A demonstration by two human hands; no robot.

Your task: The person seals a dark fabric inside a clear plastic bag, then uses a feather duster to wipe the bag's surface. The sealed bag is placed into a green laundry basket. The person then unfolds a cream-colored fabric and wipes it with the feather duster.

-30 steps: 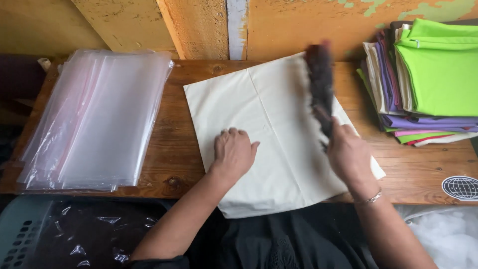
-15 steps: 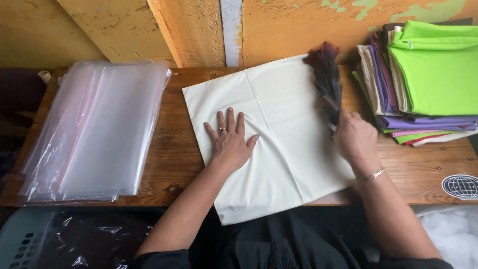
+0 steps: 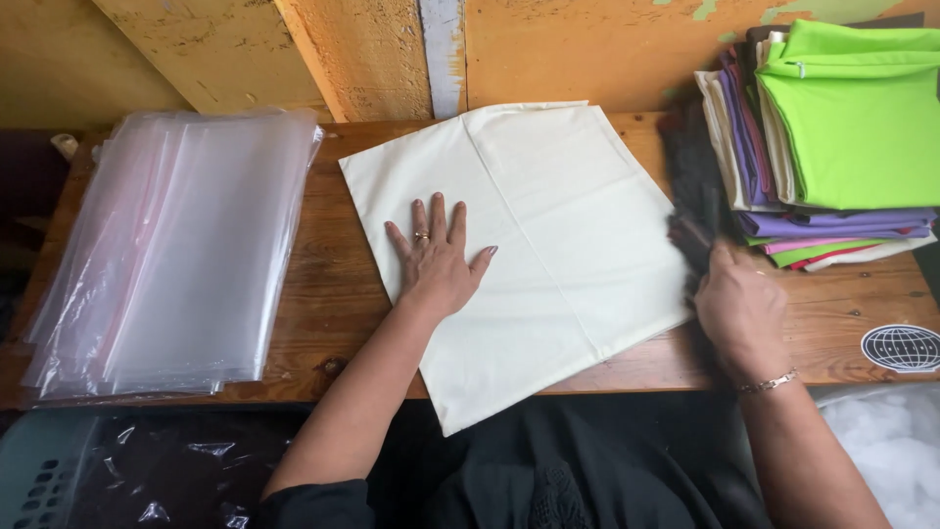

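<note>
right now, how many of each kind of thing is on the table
cream cloth, under the flat left hand: 1
dark brush, held in the right hand: 1
stack of clear plastic bags: 1
pile of folded coloured cloths: 1
round sticker: 1
total: 5

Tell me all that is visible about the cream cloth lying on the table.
The cream cloth is a plain, pale fabric piece, folded flat with one straight crease running along it. It lies skewed on the wooden table, its near corner hanging over the front edge. The left hand presses flat on it with spread fingers; the right hand, holding a dark brush, is at its right edge.
</note>
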